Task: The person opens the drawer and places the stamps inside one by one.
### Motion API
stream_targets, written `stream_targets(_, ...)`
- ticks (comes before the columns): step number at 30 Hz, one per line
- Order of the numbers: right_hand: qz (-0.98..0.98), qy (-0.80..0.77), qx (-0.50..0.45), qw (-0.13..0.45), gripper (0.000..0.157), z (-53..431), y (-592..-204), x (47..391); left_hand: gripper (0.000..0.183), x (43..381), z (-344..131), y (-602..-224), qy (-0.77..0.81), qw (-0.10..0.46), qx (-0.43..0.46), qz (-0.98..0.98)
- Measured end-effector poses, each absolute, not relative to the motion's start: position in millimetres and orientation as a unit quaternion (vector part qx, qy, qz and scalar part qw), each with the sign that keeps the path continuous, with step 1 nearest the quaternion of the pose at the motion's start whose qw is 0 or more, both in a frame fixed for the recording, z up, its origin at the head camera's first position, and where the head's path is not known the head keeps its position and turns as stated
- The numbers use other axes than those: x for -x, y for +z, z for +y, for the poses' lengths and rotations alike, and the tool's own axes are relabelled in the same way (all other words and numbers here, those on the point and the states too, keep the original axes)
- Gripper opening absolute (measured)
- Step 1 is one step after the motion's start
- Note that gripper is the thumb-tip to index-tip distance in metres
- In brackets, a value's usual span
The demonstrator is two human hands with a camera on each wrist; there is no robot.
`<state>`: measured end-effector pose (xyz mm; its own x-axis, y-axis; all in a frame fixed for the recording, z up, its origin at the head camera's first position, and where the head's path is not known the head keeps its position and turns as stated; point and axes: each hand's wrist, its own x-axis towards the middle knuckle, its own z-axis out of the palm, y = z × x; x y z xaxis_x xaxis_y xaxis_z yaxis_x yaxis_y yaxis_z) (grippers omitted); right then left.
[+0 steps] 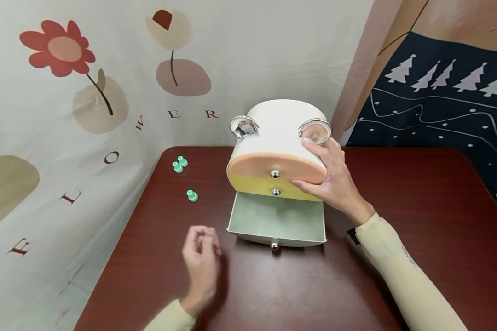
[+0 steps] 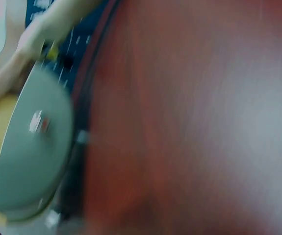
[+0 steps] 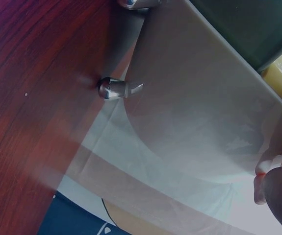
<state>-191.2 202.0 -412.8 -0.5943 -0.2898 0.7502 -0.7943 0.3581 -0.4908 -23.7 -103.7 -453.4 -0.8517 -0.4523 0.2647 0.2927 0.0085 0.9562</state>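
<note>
A small drawer cabinet (image 1: 287,122) stands on the table, with a white rounded body and two silver-rimmed round ears on top. Its orange (image 1: 252,165) and yellow (image 1: 250,184) drawers are closed, while the pale green bottom drawer (image 1: 279,216) is pulled out. My right hand (image 1: 335,177) grips the cabinet's right side, thumb across the front and fingers over the top. To the left of the green drawer, my left hand (image 1: 200,259) hovers with loosely curled fingers and nothing visible in them. The green drawer front (image 2: 28,161) appears blurred in the left wrist view.
Two mint-green knobbed pieces (image 1: 180,164) stand together at the table's far left, and a third piece (image 1: 192,196) sits nearer. Behind the dark red table (image 1: 406,197) hangs a flower-printed cloth (image 1: 248,50); a dark blue tree-patterned cloth (image 1: 430,110) is at the right.
</note>
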Motion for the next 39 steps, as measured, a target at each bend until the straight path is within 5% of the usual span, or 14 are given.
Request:
stream_targets(9, -0.778, 0.444, -0.345, 0.281, 0.088, 199, -411, 190, 0.029, 92, -178, -442, -0.576, 0.283, -0.088, -0.762)
stream_targets(16, -0.776, 0.448, -0.342, 0.284, 0.088, 198, -414, 191, 0.041, 129, -211, -440, -0.441, 0.181, -0.154, -0.865)
stream_targets(25, -0.775, 0.446, -0.344, 0.287, 0.086, 198, -414, 192, 0.029, 140, -229, -446, -0.392, 0.074, -0.152, -0.904)
stream_targets(39, -0.776, 0.444, -0.344, 0.287, 0.092, 198, -414, 192, 0.012, 141, -232, -458, -0.348, 0.14, -0.095, -0.922)
